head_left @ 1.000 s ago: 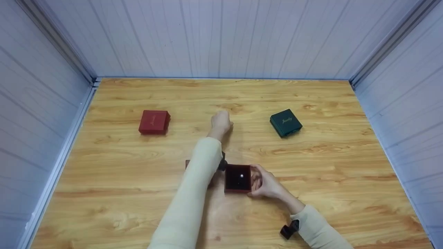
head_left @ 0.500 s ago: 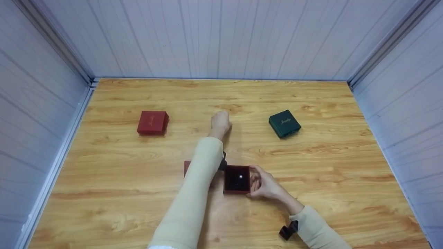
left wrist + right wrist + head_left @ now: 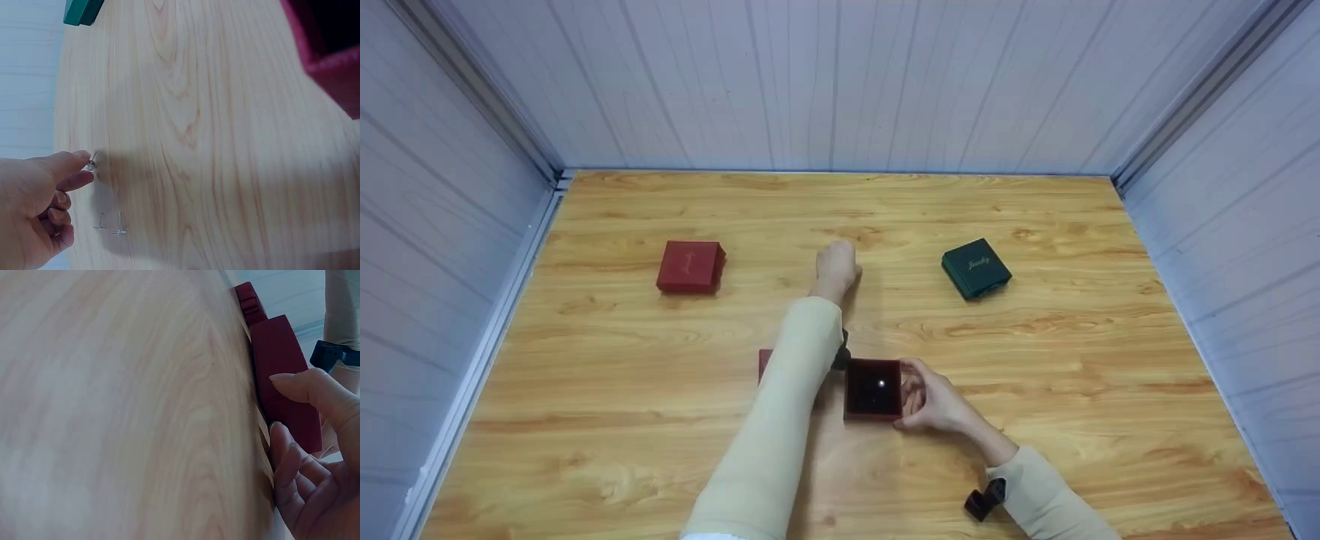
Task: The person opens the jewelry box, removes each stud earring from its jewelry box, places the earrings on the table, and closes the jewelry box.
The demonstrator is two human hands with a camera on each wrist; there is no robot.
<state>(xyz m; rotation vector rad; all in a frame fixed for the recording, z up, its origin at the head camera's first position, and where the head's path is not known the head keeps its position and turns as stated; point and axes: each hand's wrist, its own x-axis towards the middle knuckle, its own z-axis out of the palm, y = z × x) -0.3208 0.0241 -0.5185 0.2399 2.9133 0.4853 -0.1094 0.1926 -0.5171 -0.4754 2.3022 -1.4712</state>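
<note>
Fingertips (image 3: 82,155) partly hide a stud (image 3: 91,166) pinched in the left grip (image 3: 31,197); the right grip (image 3: 939,401) clasps an open box (image 3: 275,354).

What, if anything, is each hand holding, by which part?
Left hand: a stud, pinched at its bead, pin free. Right hand: the open box, gripped across its right end.

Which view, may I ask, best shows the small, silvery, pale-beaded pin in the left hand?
The left wrist view: close up, the pin shows, pinched by the left hand. Neither head nor right wrist view shows it.
</note>
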